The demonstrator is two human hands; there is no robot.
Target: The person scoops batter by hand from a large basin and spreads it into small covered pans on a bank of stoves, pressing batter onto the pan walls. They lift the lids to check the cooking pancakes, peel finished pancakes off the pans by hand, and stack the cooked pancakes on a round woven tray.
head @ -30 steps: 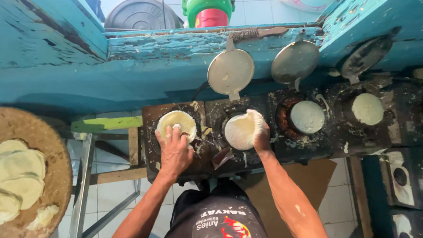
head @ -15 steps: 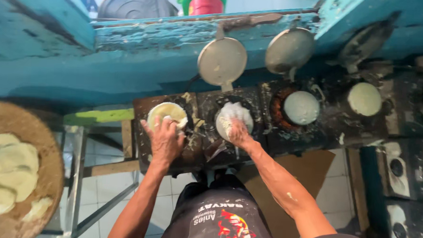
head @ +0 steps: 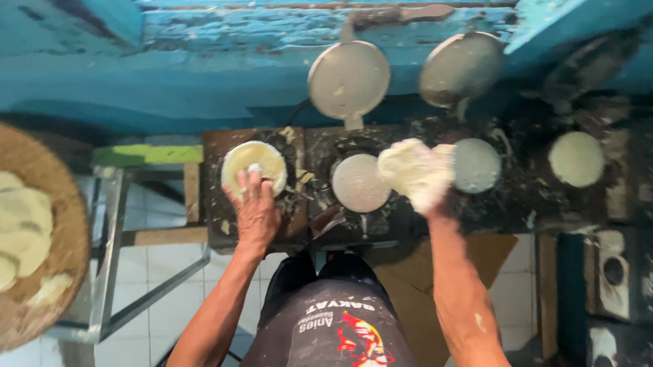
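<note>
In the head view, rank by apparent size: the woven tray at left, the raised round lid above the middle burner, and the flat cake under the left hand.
1. Woven tray, though partly cut off and nearer the camera.
2. Raised round lid.
3. Flat cake under the left hand, only slightly smaller than the lid, so that order is unsure.

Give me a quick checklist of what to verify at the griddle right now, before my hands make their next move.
1. Right hand has a grip on the lifted flatbread: ok.
2. Mould under it is emptied: ok.
3. Left hand has fingertips on the round in the left mould: ok.
4. Lids are swung open: ok.
5. Left round is cooked through: cannot tell.
6. Woven tray has room: ok.
</note>
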